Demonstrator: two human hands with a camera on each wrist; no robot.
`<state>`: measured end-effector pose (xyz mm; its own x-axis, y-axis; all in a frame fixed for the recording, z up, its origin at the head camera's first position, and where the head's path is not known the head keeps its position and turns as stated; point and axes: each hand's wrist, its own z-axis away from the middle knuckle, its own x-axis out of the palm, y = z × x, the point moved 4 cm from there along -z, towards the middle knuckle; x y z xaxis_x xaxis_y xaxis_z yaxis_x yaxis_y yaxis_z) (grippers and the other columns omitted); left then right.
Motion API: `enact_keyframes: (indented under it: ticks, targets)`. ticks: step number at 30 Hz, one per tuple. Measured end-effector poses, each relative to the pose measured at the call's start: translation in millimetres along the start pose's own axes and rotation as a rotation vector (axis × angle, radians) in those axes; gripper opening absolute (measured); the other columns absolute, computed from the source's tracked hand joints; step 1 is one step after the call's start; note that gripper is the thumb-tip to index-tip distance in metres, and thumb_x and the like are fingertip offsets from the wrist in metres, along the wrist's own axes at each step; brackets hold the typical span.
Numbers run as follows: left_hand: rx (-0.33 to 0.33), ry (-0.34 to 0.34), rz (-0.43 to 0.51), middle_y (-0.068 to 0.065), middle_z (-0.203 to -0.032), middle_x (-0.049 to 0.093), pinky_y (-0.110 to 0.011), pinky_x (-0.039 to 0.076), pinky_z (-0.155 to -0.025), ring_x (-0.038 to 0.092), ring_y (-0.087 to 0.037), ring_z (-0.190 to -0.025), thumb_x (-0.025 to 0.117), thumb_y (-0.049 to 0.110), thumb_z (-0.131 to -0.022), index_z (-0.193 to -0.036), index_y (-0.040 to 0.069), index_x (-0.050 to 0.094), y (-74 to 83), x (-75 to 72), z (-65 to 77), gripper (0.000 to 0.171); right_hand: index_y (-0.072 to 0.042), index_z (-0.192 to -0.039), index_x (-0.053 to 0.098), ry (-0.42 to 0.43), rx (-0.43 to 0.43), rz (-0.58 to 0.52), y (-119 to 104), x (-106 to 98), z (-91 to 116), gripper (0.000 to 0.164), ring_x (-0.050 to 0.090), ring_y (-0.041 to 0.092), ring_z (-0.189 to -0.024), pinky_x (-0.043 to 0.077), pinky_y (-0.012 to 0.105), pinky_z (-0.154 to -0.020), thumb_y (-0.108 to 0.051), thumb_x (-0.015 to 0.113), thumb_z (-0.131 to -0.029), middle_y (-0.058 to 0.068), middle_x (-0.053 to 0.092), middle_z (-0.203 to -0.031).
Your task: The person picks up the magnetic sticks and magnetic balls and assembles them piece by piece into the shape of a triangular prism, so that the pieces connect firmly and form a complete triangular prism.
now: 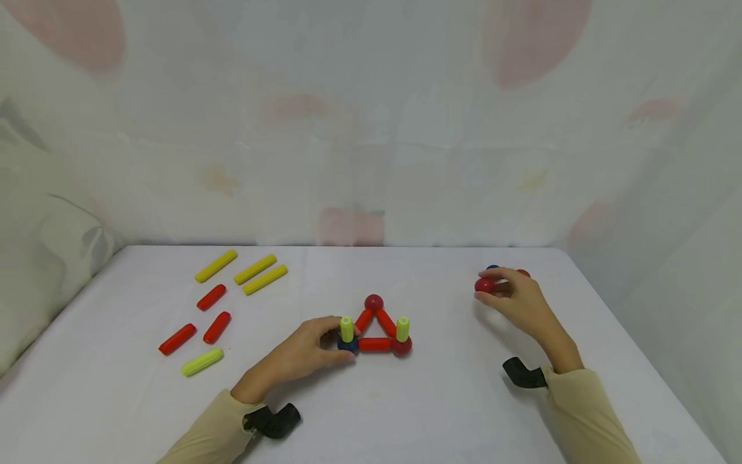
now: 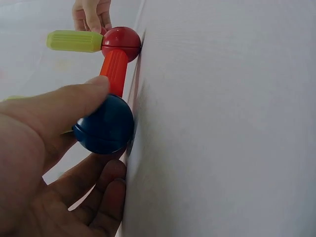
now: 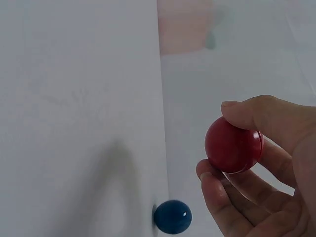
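A triangle of short red rods lies on the table, with a red ball at its far corner, another red ball at the near right and a blue ball at the near left. Yellow-green rods stand upright on the two near balls. My left hand holds the blue ball between thumb and fingers. Off to the right, my right hand pinches a loose red ball, held up off the table. Beyond that hand sits a second blue ball, mostly hidden in the head view.
On the left of the white table lie several loose rods: long yellow ones at the back, short red ones and a yellow-green one nearer. Another red ball peeks out behind the right hand. A patterned cloth hangs at the table's back edge.
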<state>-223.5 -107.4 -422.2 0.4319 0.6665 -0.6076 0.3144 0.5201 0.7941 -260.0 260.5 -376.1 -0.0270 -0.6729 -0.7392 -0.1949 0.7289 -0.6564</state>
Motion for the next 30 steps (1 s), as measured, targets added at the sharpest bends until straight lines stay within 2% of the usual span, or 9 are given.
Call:
enact_keyframes:
  ticks: [5,12,16,20,30]
  targets:
    - [-0.010,0.004,-0.004,0.002,-0.096,0.058,-0.022,0.045,-0.079,0.052,-0.016,-0.093,0.074,0.036,-0.088,-0.098,0.019,0.063,0.0,0.5,-0.9,0.022,-0.004,-0.128,0.062,0.001,-0.021,-0.009,-9.0,4.9,1.2,0.043,0.069,0.032,-0.101,0.057,0.030,-0.081,-0.021,0.074,-0.090,0.017,0.068,-0.115]
    - [-0.012,-0.001,0.006,0.002,-0.101,0.060,-0.023,0.046,-0.084,0.053,-0.017,-0.096,0.075,0.035,-0.088,-0.102,0.019,0.064,-1.7,1.0,-2.3,0.024,-0.009,-0.125,0.064,0.004,-0.100,-0.047,-24.5,11.2,2.0,0.042,0.071,0.025,-0.094,0.053,0.017,-0.078,-0.023,0.076,-0.088,0.012,0.070,-0.112]
    - [-0.006,-0.006,0.017,0.002,-0.105,0.061,-0.024,0.047,-0.088,0.054,-0.016,-0.099,0.076,0.033,-0.087,-0.106,0.018,0.064,-4.1,1.2,-2.9,0.027,-0.009,-0.126,0.064,0.008,-0.136,-0.068,-31.0,16.7,1.6,0.041,0.072,0.024,-0.094,0.058,0.026,-0.083,-0.017,0.076,-0.088,0.012,0.068,-0.116]
    - [0.007,-0.008,0.025,0.002,-0.105,0.061,-0.025,0.047,-0.090,0.055,-0.015,-0.100,0.076,0.034,-0.087,-0.104,0.019,0.064,-7.5,1.4,-3.2,0.025,-0.008,-0.125,0.063,0.012,-0.172,-0.093,-36.4,23.0,2.4,0.041,0.072,0.024,-0.095,0.058,0.038,-0.086,-0.013,0.076,-0.087,0.011,0.068,-0.116]
    - [0.031,0.000,0.064,0.002,-0.099,0.060,-0.022,0.046,-0.087,0.054,-0.016,-0.096,0.077,0.033,-0.086,-0.099,0.018,0.063,-11.6,-0.5,-1.5,0.024,-0.010,-0.121,0.066,-0.020,-0.287,-0.144,-60.8,38.0,6.3,0.037,0.069,0.014,-0.090,0.058,0.028,-0.083,-0.011,0.077,-0.086,0.005,0.069,-0.111]
